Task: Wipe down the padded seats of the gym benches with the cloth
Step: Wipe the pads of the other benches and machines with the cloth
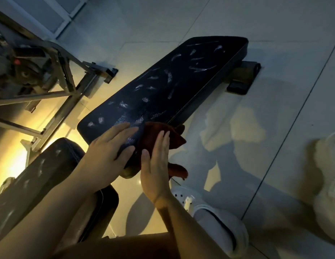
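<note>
Two hands flat: left hand (108, 146) resting on smeared bench pad (163, 86), right hand (156, 161) pressing red cloth (155, 133); tiled floor (275, 25) showing at 1 o'clock.

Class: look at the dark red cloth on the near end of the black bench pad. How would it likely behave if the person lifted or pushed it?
The cloth is probably floppy: it bunches and hangs over the bench pad's edge. It likely weighs little, since the right hand presses it with flat fingers. Pushed, it would probably crumple rather than slide as a sheet.
</note>
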A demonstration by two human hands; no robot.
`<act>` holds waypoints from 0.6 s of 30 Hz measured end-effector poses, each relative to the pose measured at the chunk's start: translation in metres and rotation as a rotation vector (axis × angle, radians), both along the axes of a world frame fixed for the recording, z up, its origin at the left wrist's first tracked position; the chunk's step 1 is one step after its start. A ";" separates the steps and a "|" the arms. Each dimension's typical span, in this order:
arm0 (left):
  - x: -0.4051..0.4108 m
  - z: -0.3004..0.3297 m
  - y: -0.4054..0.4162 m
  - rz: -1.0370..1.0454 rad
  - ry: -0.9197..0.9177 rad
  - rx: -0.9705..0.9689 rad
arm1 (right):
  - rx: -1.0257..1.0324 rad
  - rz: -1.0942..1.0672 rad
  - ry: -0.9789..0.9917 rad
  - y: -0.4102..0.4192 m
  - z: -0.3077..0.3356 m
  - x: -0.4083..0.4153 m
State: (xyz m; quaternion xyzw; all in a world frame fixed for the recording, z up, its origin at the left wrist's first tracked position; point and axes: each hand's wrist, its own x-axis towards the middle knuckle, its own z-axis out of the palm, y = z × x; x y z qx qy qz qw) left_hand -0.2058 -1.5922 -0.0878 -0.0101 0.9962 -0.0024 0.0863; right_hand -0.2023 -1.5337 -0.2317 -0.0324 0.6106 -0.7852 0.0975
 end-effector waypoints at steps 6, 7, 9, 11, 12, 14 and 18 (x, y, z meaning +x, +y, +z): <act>0.036 -0.001 -0.025 0.071 0.065 0.089 | 0.009 -0.115 -0.028 0.006 -0.003 -0.043; 0.043 -0.003 -0.029 0.087 0.058 0.085 | 0.029 -0.158 -0.059 0.010 -0.003 -0.061; 0.055 -0.008 -0.038 0.110 0.058 0.074 | 0.091 -0.198 -0.105 0.019 -0.002 -0.089; 0.063 -0.012 -0.045 0.133 0.073 0.080 | 0.125 -0.210 -0.098 0.018 -0.005 -0.092; 0.066 -0.013 -0.048 0.139 0.081 0.079 | 0.121 -0.211 -0.095 0.015 -0.005 -0.084; 0.069 -0.014 -0.053 0.140 0.112 0.094 | 0.081 -0.197 -0.089 0.005 -0.001 -0.053; 0.064 -0.005 -0.049 0.150 0.205 0.180 | -0.071 -0.073 -0.126 -0.017 0.017 0.025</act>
